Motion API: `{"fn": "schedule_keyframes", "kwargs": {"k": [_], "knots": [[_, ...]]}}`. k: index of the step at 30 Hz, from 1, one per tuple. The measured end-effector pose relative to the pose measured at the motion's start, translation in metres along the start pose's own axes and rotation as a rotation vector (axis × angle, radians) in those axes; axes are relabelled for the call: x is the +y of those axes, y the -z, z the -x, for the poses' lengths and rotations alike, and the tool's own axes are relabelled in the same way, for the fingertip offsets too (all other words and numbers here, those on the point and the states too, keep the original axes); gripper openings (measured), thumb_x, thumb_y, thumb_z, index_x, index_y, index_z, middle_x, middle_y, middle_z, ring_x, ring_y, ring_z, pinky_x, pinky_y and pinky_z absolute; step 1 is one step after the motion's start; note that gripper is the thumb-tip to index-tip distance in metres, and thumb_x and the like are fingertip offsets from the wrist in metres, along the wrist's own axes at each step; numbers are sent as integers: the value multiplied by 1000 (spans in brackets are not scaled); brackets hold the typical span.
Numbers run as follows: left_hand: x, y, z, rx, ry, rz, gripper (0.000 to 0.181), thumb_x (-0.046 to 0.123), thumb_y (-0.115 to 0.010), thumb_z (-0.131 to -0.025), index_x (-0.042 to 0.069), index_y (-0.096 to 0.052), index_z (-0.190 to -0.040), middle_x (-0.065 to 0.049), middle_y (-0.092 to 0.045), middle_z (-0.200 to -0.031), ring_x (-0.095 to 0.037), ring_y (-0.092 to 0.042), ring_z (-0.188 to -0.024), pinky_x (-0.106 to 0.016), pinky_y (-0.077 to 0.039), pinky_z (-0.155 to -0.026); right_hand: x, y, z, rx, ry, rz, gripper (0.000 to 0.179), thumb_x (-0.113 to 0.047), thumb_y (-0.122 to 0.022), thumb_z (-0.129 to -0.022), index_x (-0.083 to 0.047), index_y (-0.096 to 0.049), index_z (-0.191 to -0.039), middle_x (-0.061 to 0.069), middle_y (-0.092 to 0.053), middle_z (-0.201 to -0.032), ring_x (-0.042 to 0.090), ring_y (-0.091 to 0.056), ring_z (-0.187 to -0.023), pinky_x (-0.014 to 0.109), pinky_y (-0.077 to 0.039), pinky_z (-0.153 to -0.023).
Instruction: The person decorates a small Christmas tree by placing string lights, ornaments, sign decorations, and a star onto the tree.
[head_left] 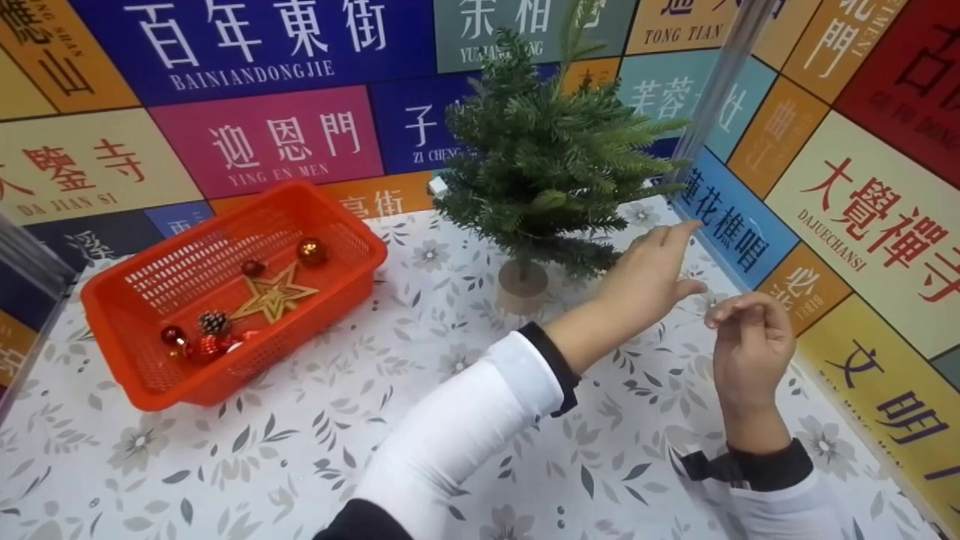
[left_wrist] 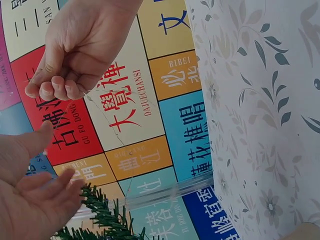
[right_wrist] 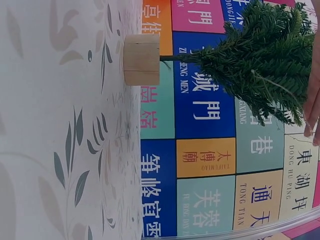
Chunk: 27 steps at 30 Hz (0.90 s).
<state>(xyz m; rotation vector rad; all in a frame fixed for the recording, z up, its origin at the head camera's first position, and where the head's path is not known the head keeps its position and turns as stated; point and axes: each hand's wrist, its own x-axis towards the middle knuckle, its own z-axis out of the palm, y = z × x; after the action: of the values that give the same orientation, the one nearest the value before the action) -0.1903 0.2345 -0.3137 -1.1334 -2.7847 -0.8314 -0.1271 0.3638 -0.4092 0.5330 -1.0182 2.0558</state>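
A small green Christmas tree [head_left: 547, 157] stands upright on a round wooden base [head_left: 523, 288]. My left hand [head_left: 649, 266] is beside the tree's right side, fingers extended and apart from the thumb. My right hand [head_left: 752, 349] is lower and further right, its fingers curled with thumb and fingertips pinching a thin wire. In the left wrist view the fine wire [left_wrist: 118, 136] hangs from the right hand [left_wrist: 82, 55] toward the branches. The right wrist view shows a pale wire [right_wrist: 275, 84] running from the tree to a hand at the right edge.
An orange-red plastic basket [head_left: 330, 307] at the left holds a gold star [head_left: 276, 294], a pinecone [head_left: 213, 322] and several shiny baubles. A small white box [head_left: 437, 186] shows at the tree's left. Colourful lettered walls bound the flower-patterned table.
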Motion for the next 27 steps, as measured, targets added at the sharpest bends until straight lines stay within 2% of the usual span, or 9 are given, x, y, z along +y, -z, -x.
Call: {"fn": "schedule_keyframes", "kwargs": {"k": [3,5,7,9,13,16,19,23,27], "knots": [[1,0,-1,52,25,26,83,38,-71,-85,18,-25,-151,-5,-32,-151,-15,-46,-131,-16,-42,-102,0,1,-1,-13,3,-13,22,6,-42,-98,16,-51,-82,19,-58,-68,25,-58,-65,30,-52,-63],[2,-1,-1,90,45,80,86,36,-75,-83,18,-25,-151,-6,-24,-154,-16,-41,-135,-16,-40,-104,1,1,-1,-24,8,-18,22,7,-40,-98,16,-50,-81,19,-58,-68,25,-58,-64,30,-52,-63],[1,-2,-1,111,37,116,90,35,-77,-80,18,-23,-151,-8,-20,-155,-18,-35,-140,-16,-37,-107,1,2,-1,-36,8,-25,22,7,-40,-98,17,-50,-81,20,-58,-68,25,-58,-64,30,-52,-63],[0,-2,-1,101,20,131,97,36,-78,-79,18,-18,-153,-9,-15,-158,-18,-28,-144,-17,-32,-111,2,3,0,-47,6,-27,22,7,-40,-98,17,-50,-81,20,-58,-68,25,-57,-64,30,-51,-63],[0,-3,-3,30,1,99,111,41,-77,-78,20,-1,-156,-11,-6,-162,-21,-14,-149,-24,-21,-117,3,3,1,-61,-3,-35,23,7,-40,-98,18,-51,-81,21,-59,-69,26,-57,-64,30,-52,-63],[2,-2,-4,-6,29,62,116,45,-76,-77,20,5,-156,-8,-15,-161,-19,-20,-148,-25,-21,-118,3,2,1,-59,-4,-45,23,8,-40,-98,18,-51,-81,21,-59,-69,25,-57,-64,30,-51,-63],[5,-2,-4,-13,61,39,113,45,-75,-78,19,2,-156,-5,-34,-153,-14,-37,-139,-20,-29,-114,3,2,0,-56,-6,-51,23,8,-39,-98,17,-51,-81,21,-59,-68,26,-57,-64,30,-51,-63],[6,-4,-4,-23,72,-5,90,44,-70,-84,18,-19,-154,0,-48,-138,-9,-49,-123,-14,-38,-105,2,3,-1,-40,-13,-48,23,8,-38,-99,17,-51,-82,21,-59,-68,26,-57,-65,30,-51,-63],[6,-5,-3,-30,73,-22,51,41,-62,-92,23,-51,-137,5,-54,-127,-5,-56,-112,-11,-43,-96,0,4,-2,2,-17,-23,23,6,-39,-99,16,-52,-83,20,-59,-68,26,-58,-65,30,-52,-63]]}}
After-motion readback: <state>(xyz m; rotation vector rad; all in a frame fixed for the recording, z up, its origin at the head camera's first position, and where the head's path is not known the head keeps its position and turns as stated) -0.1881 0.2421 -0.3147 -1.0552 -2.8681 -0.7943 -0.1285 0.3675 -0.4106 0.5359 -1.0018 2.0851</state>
